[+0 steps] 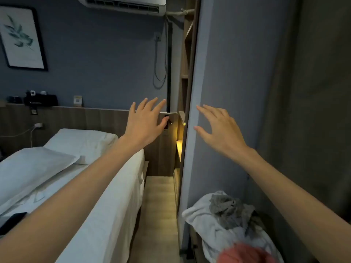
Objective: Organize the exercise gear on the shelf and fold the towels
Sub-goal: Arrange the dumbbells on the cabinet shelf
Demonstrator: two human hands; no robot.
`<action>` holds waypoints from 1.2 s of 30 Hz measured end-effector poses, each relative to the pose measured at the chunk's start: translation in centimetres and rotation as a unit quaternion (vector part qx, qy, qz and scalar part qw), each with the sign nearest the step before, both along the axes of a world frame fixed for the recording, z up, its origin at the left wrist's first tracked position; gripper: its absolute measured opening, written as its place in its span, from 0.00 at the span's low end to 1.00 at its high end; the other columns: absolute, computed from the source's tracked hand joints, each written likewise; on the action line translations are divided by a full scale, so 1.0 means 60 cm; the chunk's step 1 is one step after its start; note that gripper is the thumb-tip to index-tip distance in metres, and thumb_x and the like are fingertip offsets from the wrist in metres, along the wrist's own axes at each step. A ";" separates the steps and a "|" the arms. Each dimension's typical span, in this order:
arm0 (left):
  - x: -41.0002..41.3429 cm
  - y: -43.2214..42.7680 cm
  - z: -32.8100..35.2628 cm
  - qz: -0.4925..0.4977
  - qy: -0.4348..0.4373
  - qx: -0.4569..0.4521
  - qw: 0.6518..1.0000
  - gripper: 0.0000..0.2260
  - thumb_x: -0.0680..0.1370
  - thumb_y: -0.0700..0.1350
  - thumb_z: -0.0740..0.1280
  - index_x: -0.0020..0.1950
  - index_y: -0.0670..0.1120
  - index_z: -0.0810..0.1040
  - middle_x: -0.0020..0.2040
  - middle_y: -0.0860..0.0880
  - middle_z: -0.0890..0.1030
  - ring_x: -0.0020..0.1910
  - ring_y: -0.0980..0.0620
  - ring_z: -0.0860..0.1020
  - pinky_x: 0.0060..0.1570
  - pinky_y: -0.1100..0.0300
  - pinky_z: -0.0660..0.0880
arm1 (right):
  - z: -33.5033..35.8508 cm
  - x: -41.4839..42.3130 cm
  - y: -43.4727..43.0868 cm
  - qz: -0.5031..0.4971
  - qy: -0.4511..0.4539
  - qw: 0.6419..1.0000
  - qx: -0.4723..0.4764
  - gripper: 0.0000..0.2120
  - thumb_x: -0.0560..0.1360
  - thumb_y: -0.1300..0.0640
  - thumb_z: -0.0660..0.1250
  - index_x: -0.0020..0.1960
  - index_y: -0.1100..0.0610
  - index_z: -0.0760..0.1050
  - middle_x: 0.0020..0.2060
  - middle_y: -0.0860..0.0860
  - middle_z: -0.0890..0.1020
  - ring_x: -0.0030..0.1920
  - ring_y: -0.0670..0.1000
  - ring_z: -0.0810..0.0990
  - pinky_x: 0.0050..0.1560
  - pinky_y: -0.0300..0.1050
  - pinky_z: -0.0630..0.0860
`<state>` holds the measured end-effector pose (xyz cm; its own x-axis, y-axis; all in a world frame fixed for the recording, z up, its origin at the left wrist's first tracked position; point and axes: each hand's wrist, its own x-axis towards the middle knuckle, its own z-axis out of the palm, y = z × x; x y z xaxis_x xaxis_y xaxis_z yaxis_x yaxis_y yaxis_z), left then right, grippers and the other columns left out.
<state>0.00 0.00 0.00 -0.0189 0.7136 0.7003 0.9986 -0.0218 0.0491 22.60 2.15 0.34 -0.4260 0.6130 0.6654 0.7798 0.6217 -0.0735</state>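
Note:
Both my arms are stretched out in front of me at chest height. My left hand (pixel 145 123) has its fingers spread and holds nothing, in front of the wooden headboard. My right hand (pixel 218 130) is also spread and empty, close to the grey wall edge. A heap of towels lies at the lower right: a white towel (pixel 205 217), a grey towel (pixel 228 207) on top of it, and a pink one (pixel 245 253) at the bottom edge. A narrow wooden shelf unit (pixel 187 59) shows in the gap past the wall; its contents are hidden.
A bed (pixel 114 205) with white sheets and pillows fills the left. A narrow wooden-floor aisle (pixel 159 205) runs between bed and wall. A dark phone-like object (pixel 13 221) lies on the bed. A curtain (pixel 313 111) hangs at right. An air conditioner (pixel 123 3) is mounted above.

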 end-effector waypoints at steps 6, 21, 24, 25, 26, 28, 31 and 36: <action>-0.092 0.150 -0.047 0.003 -0.005 -0.012 1.000 0.27 0.80 0.60 0.55 0.77 0.55 0.55 0.77 0.50 0.59 0.77 0.48 0.54 0.74 0.46 0.48 | -0.045 -0.094 0.140 0.005 -0.015 1.000 0.004 0.28 0.79 0.45 0.61 0.76 0.47 0.58 0.73 0.48 0.66 0.72 0.51 0.62 0.70 0.52 0.61; -0.352 0.555 -0.107 -0.009 -0.048 -0.046 0.998 0.23 0.81 0.55 0.56 0.76 0.53 0.60 0.76 0.49 0.62 0.76 0.47 0.58 0.73 0.49 0.51 | -0.108 -0.372 0.564 -0.004 0.043 0.996 -0.075 0.27 0.78 0.45 0.63 0.75 0.47 0.62 0.73 0.46 0.65 0.72 0.50 0.64 0.70 0.56 0.64; -0.383 0.640 -0.139 -0.008 -0.060 -0.056 0.997 0.23 0.81 0.56 0.56 0.76 0.53 0.60 0.76 0.50 0.62 0.76 0.47 0.58 0.73 0.48 0.51 | -0.150 -0.414 0.655 -0.014 0.055 0.994 -0.091 0.26 0.79 0.46 0.62 0.75 0.47 0.62 0.73 0.46 0.66 0.72 0.51 0.63 0.70 0.55 0.63; -0.392 0.670 -0.152 -0.009 -0.066 -0.061 0.996 0.23 0.81 0.56 0.56 0.76 0.54 0.60 0.76 0.50 0.61 0.76 0.47 0.58 0.73 0.48 0.51 | -0.165 -0.427 0.687 -0.016 0.054 0.994 -0.096 0.26 0.79 0.46 0.62 0.75 0.47 0.62 0.73 0.46 0.66 0.73 0.50 0.63 0.70 0.54 0.62; -0.402 0.701 -0.164 -0.010 -0.072 -0.068 0.995 0.23 0.81 0.56 0.56 0.76 0.54 0.59 0.76 0.50 0.61 0.76 0.47 0.58 0.73 0.48 0.52 | -0.179 -0.439 0.720 -0.017 0.051 0.993 -0.104 0.26 0.79 0.46 0.62 0.75 0.47 0.61 0.73 0.46 0.66 0.73 0.50 0.62 0.70 0.54 0.61; -0.419 0.765 -0.190 -0.010 -0.080 -0.082 0.993 0.23 0.81 0.56 0.56 0.76 0.54 0.59 0.76 0.50 0.61 0.76 0.47 0.58 0.73 0.47 0.52 | -0.208 -0.462 0.788 -0.019 0.046 0.992 -0.118 0.26 0.79 0.46 0.61 0.75 0.47 0.61 0.73 0.46 0.65 0.73 0.50 0.62 0.71 0.53 0.61; -0.443 0.870 -0.218 -0.013 -0.084 -0.094 0.992 0.23 0.82 0.55 0.56 0.76 0.54 0.59 0.76 0.50 0.62 0.75 0.48 0.59 0.73 0.48 0.54 | -0.246 -0.493 0.895 -0.041 0.031 0.992 -0.113 0.25 0.80 0.46 0.60 0.75 0.46 0.60 0.73 0.46 0.65 0.73 0.50 0.63 0.71 0.53 0.61; -0.489 1.043 -0.246 -0.020 -0.082 -0.132 0.988 0.23 0.82 0.54 0.57 0.76 0.53 0.60 0.75 0.50 0.63 0.75 0.48 0.60 0.72 0.49 0.56 | -0.284 -0.544 1.064 -0.071 0.041 0.984 -0.159 0.25 0.80 0.46 0.60 0.75 0.46 0.60 0.73 0.46 0.65 0.73 0.51 0.62 0.70 0.55 0.63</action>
<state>-29.34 62.58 -14.79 -0.0849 0.8731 0.4800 0.9752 -0.0261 0.2199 -10.02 65.96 -16.71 -0.2748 0.8453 0.4583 0.8404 0.4427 -0.3126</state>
